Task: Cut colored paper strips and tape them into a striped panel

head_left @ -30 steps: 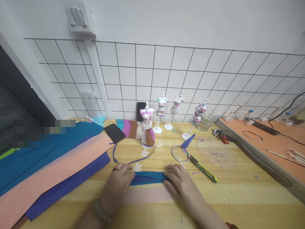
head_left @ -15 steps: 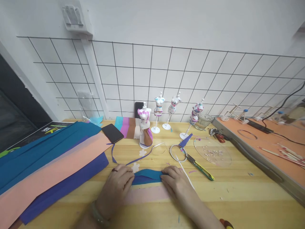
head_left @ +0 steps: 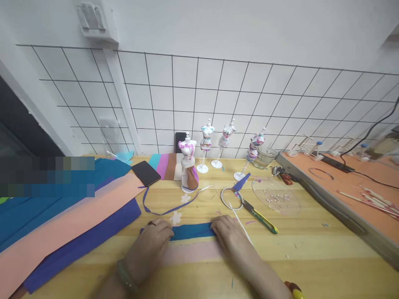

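A folded teal-blue strip [head_left: 193,231] of thin crepe paper or cloth lies across the table between my hands. My left hand [head_left: 156,236] has its fingers closed on the strip's left end, with a little dark purple showing beyond the hand. At the other end, the fingers of my right hand [head_left: 228,233] are bent down onto the strip and grip it. My fingers hide both ends. Just nearer to me lies a pale pink strip [head_left: 193,253], flat on the wood. A white flower cutout [head_left: 176,217] sits beyond my left hand.
A utility knife [head_left: 262,219] and a roll of tape [head_left: 232,198] lie beyond my right hand. Several small mannequins, one a dressed mannequin [head_left: 188,162], stand at the back. Long coloured sheets [head_left: 84,216] cover the left side, near a phone [head_left: 146,173]. An orange-topped tray [head_left: 352,178] stands right.
The strip's raised, loose upper layer has been flattened, so it now looks narrower and smooth. My left hand has shifted slightly left; the right stays at its end. The view has moved a little.
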Demonstrator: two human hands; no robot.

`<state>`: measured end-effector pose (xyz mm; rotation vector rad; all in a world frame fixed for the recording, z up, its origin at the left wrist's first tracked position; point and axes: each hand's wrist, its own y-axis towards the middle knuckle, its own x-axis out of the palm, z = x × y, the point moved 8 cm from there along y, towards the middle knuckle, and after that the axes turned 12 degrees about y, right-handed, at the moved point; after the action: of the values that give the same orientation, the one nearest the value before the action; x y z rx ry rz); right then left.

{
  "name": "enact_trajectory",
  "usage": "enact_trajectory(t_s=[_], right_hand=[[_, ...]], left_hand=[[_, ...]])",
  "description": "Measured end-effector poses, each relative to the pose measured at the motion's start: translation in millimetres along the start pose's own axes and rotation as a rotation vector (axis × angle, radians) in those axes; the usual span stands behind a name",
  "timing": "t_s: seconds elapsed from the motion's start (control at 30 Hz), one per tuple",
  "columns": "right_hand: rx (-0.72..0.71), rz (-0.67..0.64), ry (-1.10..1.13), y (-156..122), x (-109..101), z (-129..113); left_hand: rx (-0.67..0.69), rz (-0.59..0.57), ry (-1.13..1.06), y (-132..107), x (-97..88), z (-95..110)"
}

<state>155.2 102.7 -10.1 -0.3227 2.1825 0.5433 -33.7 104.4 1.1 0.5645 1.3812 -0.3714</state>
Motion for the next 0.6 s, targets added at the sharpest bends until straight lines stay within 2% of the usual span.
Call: enact_trajectory(t_s=[0.27, 0.6], right_hand=[[-0.002, 0.021, -0.02, -0.9, -2.2, -1.2], [-0.091, 0.059, 0.015, -2.1, -11.6, -13.5]], left_hand=[[-0.058, -0.092, -0.005, 1.7, -1.2, 3.8], [-0.031, -0.075, 0.15, 5.4, 3.2, 5.6]])
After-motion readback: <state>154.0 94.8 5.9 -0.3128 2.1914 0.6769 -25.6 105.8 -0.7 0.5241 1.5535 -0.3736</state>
